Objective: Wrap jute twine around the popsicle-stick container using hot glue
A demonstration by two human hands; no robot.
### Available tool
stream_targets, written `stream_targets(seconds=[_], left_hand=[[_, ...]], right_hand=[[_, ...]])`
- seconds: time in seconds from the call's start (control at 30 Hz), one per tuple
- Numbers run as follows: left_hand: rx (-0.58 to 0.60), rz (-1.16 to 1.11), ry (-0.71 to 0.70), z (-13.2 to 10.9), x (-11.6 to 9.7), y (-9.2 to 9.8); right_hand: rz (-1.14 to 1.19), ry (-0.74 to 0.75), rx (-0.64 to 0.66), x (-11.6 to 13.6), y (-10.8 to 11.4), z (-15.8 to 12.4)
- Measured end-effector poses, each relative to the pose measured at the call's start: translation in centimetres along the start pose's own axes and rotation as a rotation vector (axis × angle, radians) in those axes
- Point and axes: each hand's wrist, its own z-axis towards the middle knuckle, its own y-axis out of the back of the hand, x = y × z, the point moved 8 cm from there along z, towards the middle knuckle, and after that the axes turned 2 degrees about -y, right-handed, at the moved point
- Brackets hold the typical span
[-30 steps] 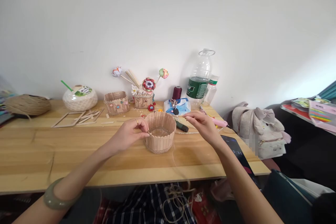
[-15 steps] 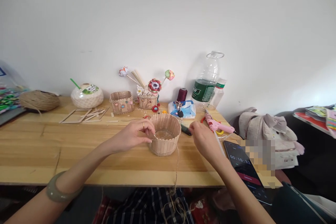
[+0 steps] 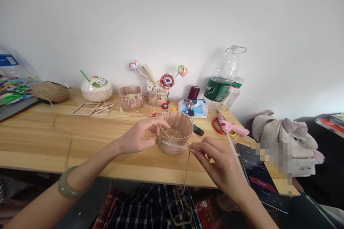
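A round basket of upright wooden sticks [image 3: 176,147] stands on the table in front of me, with a clear inner wall showing inside. My left hand [image 3: 141,134] is at its left rim, index finger reaching over the edge and thumb apart below. At the basket's front right, my right hand [image 3: 215,157] pinches a thin brown twine [image 3: 187,168] between thumb and fingertips. A pale line runs across the basket's front towards these fingertips; whether it is twine or glue I cannot tell. The twine's loose end hangs over the table edge and lies in loops on my lap.
Behind stand a stick box [image 3: 130,98], a flower holder [image 3: 157,97], a white coconut [image 3: 96,89] and a twine ball [image 3: 50,92]. To the right lie a pink glue gun [image 3: 233,127], scissors [image 3: 215,125], a phone [image 3: 259,175] and a large bottle [image 3: 217,87].
My right hand has come from beside the dark handle down to the basket's front right and now pinches the twine. My left fingers have spread from a pinch at the rim. The view has shifted slightly.
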Motion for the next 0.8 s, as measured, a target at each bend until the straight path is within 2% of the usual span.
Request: stream_targets(seconds=[0.3, 0.8], left_hand=[[0.01, 0.129, -0.021, 0.1, 0.0, -0.4], [-0.042, 0.146, -0.078, 0.9, 0.5, -1.1]], right_hand=[[-0.003, -0.066, -0.06, -1.6, -0.5, -0.3], [0.018, -0.095, -0.053, -3.0, -1.0, 0.2]])
